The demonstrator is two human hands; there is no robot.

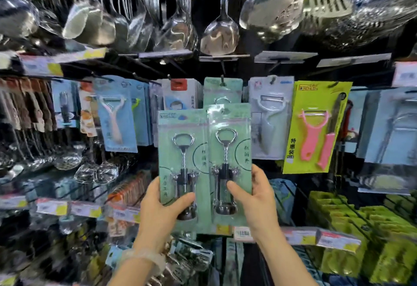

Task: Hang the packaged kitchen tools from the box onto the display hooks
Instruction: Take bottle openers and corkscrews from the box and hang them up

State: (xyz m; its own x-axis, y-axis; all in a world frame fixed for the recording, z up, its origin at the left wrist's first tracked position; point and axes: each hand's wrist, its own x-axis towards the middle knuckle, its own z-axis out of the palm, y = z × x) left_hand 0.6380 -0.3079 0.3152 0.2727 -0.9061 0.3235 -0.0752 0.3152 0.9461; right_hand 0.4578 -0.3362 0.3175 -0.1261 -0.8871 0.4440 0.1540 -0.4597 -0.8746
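I hold two green carded corkscrew packs upright in front of the display. My left hand (163, 209) grips the bottom of the left corkscrew pack (182, 150), thumb across its front. My right hand (252, 197) grips the lower part of the right corkscrew pack (230, 150), which slightly overlaps the left one. Right behind them, a matching green pack (222, 90) hangs on a display hook (222, 80). The box is not in view.
Packaged peelers hang on either side: a blue pack (115, 116) at left, a grey pack (269, 116) and a lime pack with pink peeler (316, 127) at right. Steel ladles and spatulas (220, 33) hang above. Green sponges (372, 236) fill the lower right shelf.
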